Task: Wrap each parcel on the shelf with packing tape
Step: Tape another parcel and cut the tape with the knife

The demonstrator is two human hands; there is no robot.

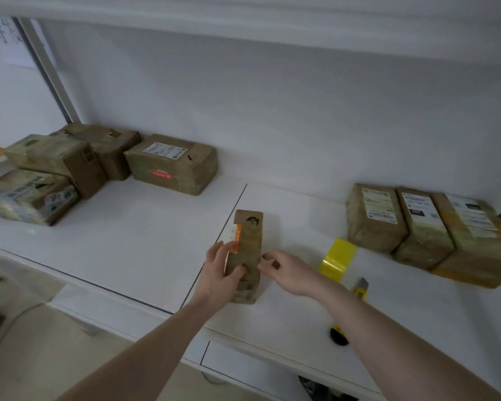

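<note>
A narrow brown cardboard parcel with an orange-and-white label and a dark printed mark lies lengthwise on the white shelf, between both hands. The left hand grips its left edge; the right hand, fingers curled, touches its right side.

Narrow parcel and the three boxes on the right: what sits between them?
In the head view, the yellow tape roll lies between the narrow parcel and the three boxes.
</note>
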